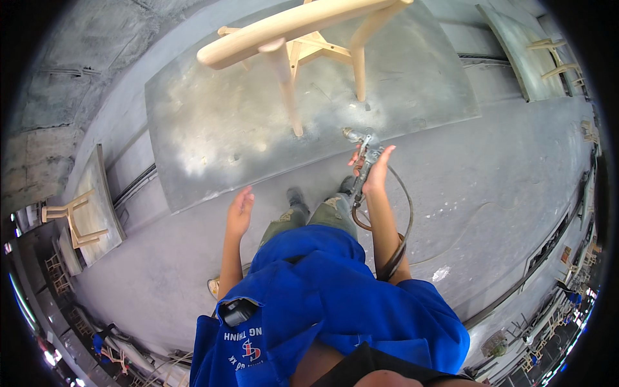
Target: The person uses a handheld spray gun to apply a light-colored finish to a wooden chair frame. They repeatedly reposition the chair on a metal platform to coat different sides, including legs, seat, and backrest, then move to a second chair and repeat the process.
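My right hand (376,173) is closed round a metal spray gun (367,155), its nozzle towards the board. A dark hose (409,205) loops from the gun back along my right forearm. My left hand (241,208) is in the air left of my legs, holding nothing, its fingers loosely stretched. Ahead of both hands, a pale bare-wood chair (277,37) stands on a grey, paint-dusted board (213,138). Its curved top rail is nearest me, and the top frame edge cuts off part of it. Neither hand touches the chair.
Another board (106,213) with a wooden chair (76,218) is at the left. More chair parts (558,64) rest by a tilted panel (512,55) at far right. A long dark rail (522,277) runs along the right side. Several chairs stand farther back, near the rim.
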Action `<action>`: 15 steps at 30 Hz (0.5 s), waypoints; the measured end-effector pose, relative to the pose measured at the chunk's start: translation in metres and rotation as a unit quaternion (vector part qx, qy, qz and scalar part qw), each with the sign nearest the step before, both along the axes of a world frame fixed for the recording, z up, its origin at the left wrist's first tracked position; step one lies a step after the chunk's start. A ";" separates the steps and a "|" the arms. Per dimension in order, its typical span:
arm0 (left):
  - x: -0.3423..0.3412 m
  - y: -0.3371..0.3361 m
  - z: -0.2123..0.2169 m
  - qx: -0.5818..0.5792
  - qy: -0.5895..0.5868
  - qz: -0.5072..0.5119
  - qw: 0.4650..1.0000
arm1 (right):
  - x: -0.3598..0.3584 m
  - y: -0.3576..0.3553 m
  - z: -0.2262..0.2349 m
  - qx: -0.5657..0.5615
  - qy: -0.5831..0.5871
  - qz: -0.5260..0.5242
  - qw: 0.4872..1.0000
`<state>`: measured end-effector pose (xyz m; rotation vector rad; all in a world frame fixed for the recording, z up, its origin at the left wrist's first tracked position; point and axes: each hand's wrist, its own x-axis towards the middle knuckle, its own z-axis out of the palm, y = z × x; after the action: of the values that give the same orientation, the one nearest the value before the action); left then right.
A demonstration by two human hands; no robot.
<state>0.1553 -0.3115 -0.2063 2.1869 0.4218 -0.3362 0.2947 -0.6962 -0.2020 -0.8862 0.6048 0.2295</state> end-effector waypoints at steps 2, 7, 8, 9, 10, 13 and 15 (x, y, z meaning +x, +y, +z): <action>-0.023 0.026 -0.019 0.042 0.025 -0.058 0.997 | -0.001 0.024 -0.043 -0.041 0.062 -0.015 0.997; -0.158 0.123 -0.088 0.126 0.225 -0.152 0.954 | -0.027 0.071 -0.127 -0.063 0.173 -0.073 0.980; -0.189 0.146 -0.093 0.082 0.260 -0.112 0.956 | -0.030 0.080 -0.135 -0.084 0.199 -0.077 0.973; -0.217 0.168 -0.095 0.049 0.332 -0.070 0.939 | -0.035 0.088 -0.140 -0.111 0.235 -0.083 0.962; -0.237 0.190 -0.099 0.049 0.350 -0.081 0.932 | -0.038 0.096 -0.140 -0.096 0.224 -0.091 0.966; -0.266 0.250 -0.112 0.115 0.278 -0.175 0.937 | -0.046 0.110 -0.116 -0.049 0.185 -0.113 0.975; -0.265 0.268 -0.123 0.114 0.260 -0.113 0.952 | -0.049 0.111 -0.079 0.000 0.116 -0.125 0.985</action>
<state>-0.1096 -0.0432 -0.3297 2.3631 0.5141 -1.0488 0.2459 -0.5851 -0.2814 -0.7803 0.9260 0.1070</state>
